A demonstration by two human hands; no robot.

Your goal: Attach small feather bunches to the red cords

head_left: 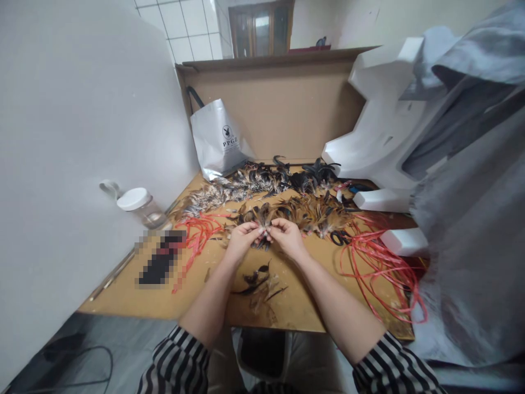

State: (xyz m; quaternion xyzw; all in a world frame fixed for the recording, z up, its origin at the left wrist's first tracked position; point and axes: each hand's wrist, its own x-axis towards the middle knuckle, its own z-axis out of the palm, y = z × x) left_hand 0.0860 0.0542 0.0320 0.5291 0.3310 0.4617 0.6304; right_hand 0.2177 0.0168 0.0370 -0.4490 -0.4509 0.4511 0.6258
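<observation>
Feather bunch [264, 214] at the centre of the clock, just above the table [295, 312], quills toward 6 and plumes toward 12. Pinched between thumb and fingers of the left hand [245, 236] and, close beside, of the right hand [287, 236]; neither hand released. Firmness of the squeeze and exact contact at the quills: impossible to tell behind the fingers.

For good handling, probably best to pinch low on the quills, thumbs near each other, plumes free of the fingertips. Better to even up the quill ends with small rolls than with pulls, for fear of bent or stripped barbs. Wise to hold with one side while shifting the other, against slipping or fanning.

Close around: brown feathers [314, 210] from 1 to 3, pale feathers [209, 200] at 10, black feathers [315, 176] at 1.

At 12, upright cardboard [287, 109] as a far limit; at 10, bag [219, 139] and jar [141, 205] by the wall [82, 109]. At 9, red strips [200, 230]; at 3, scissors [339, 238], then more red strips [377, 262] and foam [404, 241], likely snags for the right sleeve [394, 361]. Easiest travel toward 6, low over loose feathers [256, 284], up to the near edge beneath the forearms.
</observation>
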